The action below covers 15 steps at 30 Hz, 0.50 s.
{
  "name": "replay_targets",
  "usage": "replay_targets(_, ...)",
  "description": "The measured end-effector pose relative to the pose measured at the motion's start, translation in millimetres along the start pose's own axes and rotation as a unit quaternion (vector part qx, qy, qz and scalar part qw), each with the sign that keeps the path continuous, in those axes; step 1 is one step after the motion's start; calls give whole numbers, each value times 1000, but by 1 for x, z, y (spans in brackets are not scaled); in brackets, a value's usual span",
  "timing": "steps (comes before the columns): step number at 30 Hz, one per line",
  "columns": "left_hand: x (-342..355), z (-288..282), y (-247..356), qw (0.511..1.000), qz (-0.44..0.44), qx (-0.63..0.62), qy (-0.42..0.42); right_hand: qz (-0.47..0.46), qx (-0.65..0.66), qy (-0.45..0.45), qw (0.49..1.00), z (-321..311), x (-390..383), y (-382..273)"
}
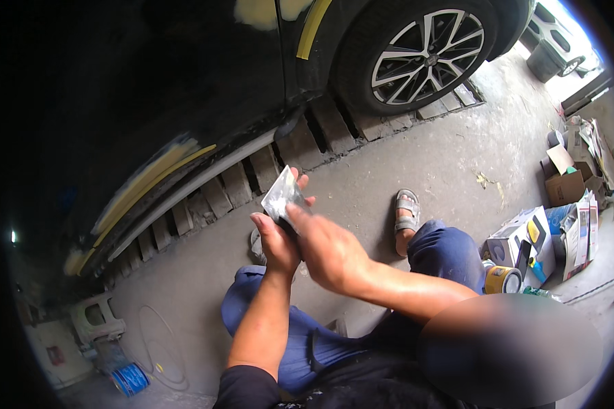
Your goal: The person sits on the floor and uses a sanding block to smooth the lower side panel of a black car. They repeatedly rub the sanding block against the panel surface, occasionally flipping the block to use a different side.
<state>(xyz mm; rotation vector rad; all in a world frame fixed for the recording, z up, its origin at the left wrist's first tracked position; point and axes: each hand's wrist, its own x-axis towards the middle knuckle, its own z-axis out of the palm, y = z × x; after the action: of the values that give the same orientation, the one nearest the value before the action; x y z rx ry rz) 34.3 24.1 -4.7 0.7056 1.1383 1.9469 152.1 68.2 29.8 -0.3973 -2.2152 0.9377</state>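
In front of me, a thin flat plate [278, 198] with grey-white smears is tilted upward. My left hand [280, 247] is closed round it from below and behind, its thumb at the near side and fingertips past the far edge. My right hand [335, 255] reaches across from the right, its fingers bent and slightly blurred against the lower part of the plate. A dark edge shows between the hands; whether the right fingers grip something there is hidden. Beyond them stands a dark car body [184, 82] with a yellow-edged pale filler patch [143, 178] low on its side.
A car wheel [430, 58] stands at the far right, near floor slats [235, 191] running along the car. Cartons [569, 184], a white box [518, 238] and a yellow-labelled tin [503, 278] are on the right. A blue tin [129, 379] and thin hose [164, 347] lie near left.
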Motion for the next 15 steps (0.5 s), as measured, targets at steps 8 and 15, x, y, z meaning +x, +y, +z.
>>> replay_targets(8,0,-1,-3,1000,-2,18,3,53,30,-22,998,0,6,-2)
replay_targets(15,0,7,0,1000,6,12,-3,39,11,32,999,2,19,13)
